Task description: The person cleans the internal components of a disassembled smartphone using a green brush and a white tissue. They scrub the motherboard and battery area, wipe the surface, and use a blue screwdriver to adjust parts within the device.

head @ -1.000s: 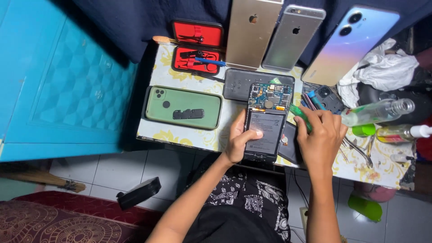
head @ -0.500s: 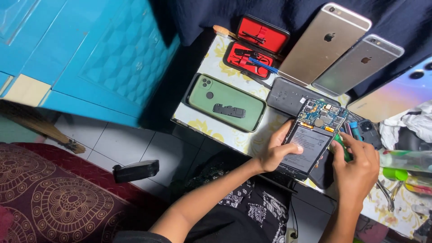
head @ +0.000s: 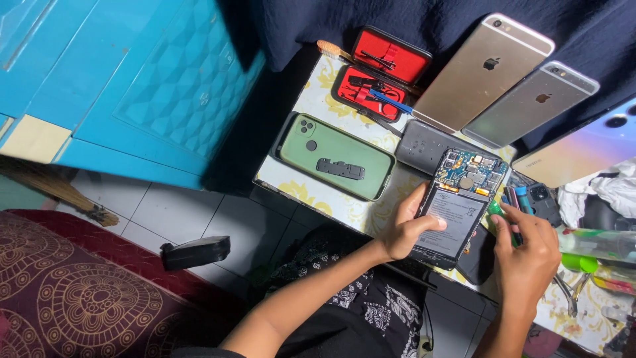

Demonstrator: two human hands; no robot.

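A: Okay, quick — where's the opened phone [head: 457,205]?

B: On the patterned table [head: 318,192], just right of the green back cover [head: 334,156]. Long axis runs from the circuit board end, far from the person, down to the battery end near them, tilted a bit to the left at the bottom.

A: Left hand [head: 407,229]?

B: Clamped on the phone's left edge, thumb lying across the battery, fingers curled under the side. Gripping it.

A: Right hand [head: 527,255]?

B: Just right of the phone, not touching it. Closed around a green-handled tool [head: 498,211]; the tip points up-left toward the phone's right edge, near the board.

A: Which hand's nearer?

B: Left, already on it. Right is just beside.

A: Other stuff?

B: Red tool case [head: 381,73], open, beyond the green cover.
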